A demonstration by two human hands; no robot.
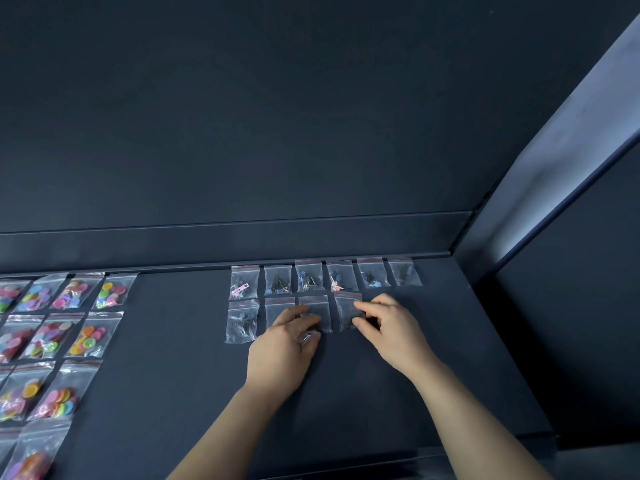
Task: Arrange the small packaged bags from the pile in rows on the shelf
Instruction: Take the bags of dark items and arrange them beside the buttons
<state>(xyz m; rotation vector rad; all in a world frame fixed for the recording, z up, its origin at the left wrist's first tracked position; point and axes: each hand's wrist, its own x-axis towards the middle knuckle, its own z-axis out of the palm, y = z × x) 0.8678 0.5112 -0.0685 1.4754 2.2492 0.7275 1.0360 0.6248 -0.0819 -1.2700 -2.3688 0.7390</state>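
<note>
Pinching the near edge of the fourth small bag (346, 308) in the front row, thumb and forefinger of your right hand (391, 329) hold it flat on the shelf (433, 358). Your left hand (282, 348) curls its fingers round a crumpled clear bag (307, 337), fingertips over the third bag (317, 306). Behind them, a back row of six bags (309, 277) lines the rear lip. Far left, bags of coloured discs (86, 336) lie in rows.

Two rows of small bags (309, 276) lie back right on the shelf (180, 341), larger bags (93, 336) well to their left.
</note>
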